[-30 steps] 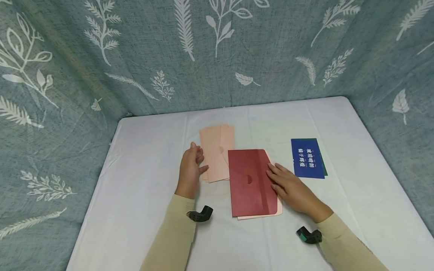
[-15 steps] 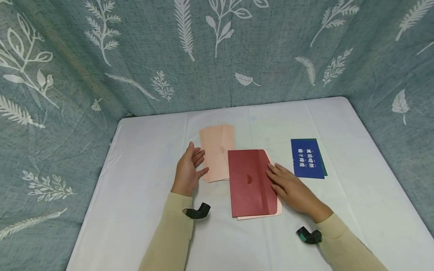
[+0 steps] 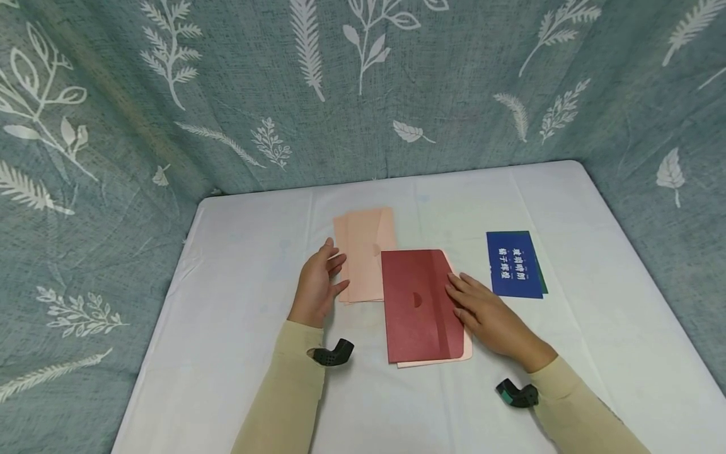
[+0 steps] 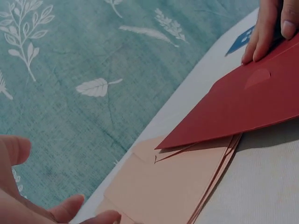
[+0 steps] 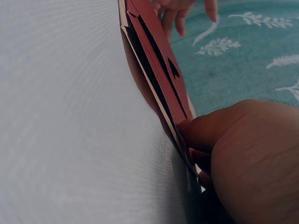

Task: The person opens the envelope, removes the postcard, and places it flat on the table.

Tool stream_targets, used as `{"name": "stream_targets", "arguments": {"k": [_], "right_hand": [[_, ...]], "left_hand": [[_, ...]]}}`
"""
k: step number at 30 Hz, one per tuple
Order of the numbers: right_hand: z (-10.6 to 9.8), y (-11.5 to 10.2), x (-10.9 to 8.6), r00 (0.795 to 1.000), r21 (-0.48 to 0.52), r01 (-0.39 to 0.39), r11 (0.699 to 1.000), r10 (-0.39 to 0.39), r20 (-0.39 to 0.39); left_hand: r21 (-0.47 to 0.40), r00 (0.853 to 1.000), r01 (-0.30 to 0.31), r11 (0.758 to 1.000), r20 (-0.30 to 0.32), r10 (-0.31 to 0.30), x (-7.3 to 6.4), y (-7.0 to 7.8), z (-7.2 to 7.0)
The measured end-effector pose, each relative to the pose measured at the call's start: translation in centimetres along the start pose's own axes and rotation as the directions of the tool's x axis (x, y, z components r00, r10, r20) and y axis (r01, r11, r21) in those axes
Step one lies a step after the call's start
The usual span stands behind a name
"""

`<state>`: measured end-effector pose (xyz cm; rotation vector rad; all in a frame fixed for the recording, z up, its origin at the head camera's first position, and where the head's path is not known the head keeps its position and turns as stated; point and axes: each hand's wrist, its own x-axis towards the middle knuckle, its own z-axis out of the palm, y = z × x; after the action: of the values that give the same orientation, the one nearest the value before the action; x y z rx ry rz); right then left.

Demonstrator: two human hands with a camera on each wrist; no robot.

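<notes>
Pink envelopes (image 3: 365,271), one pile: lying on the bench (image 3: 238,315), partly beneath the red envelope (image 3: 411,334); upper layers are now sitting slightly farther right and straighter than a moment ago, so the pile is seemingly being squared. Left hand (image 3: 316,287): fingers apart, holding nothing, resting at the pile's left edge. Right hand (image 3: 492,320): fingers slightly spread, resting on the red envelope's right side. Envelope contents: not showing.

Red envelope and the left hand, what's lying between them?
Pale pink envelopes lie between the left hand and the red envelope, as the head view shows.
</notes>
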<state>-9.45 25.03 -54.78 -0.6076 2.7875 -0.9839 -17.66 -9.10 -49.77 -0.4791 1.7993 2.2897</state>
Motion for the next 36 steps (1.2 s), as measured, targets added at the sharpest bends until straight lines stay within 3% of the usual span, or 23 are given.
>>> {"name": "stream_targets", "arguments": {"k": [12, 19, 25, 32, 36], "right_hand": [[-0.1, -0.2, 0.0, 1.0, 0.006, -0.001, 1.0, 0.001, -0.005], [0.0, -0.1, 0.1, 1.0, 0.003, -0.002, 1.0, 0.002, -0.002], [0.1, 0.1, 0.1, 1.0, 0.002, 0.001, 1.0, -0.001, -0.004], [0.1, 0.1, 0.1, 1.0, -0.001, 0.011, 1.0, -0.011, -0.008], [0.1, 0.2, 0.0, 1.0, -0.002, 0.019, 1.0, -0.019, -0.014]], "left_hand": [[0.117, 1.0, -0.003, 0.993, -0.002, 0.003, 0.1, 0.3, 0.6], [0.211, 0.997, -0.055, 0.976, 0.057, 0.044, -0.1, 0.2, 0.9], [0.268, 0.997, -0.066, 0.961, 0.065, 0.05, -0.3, -0.1, 1.1], [0.252, 0.995, -0.082, 0.964, 0.084, 0.062, -0.7, -0.1, 1.4], [0.186, 0.994, -0.071, 0.98, 0.095, 0.054, -0.7, -0.1, 1.6]]}}
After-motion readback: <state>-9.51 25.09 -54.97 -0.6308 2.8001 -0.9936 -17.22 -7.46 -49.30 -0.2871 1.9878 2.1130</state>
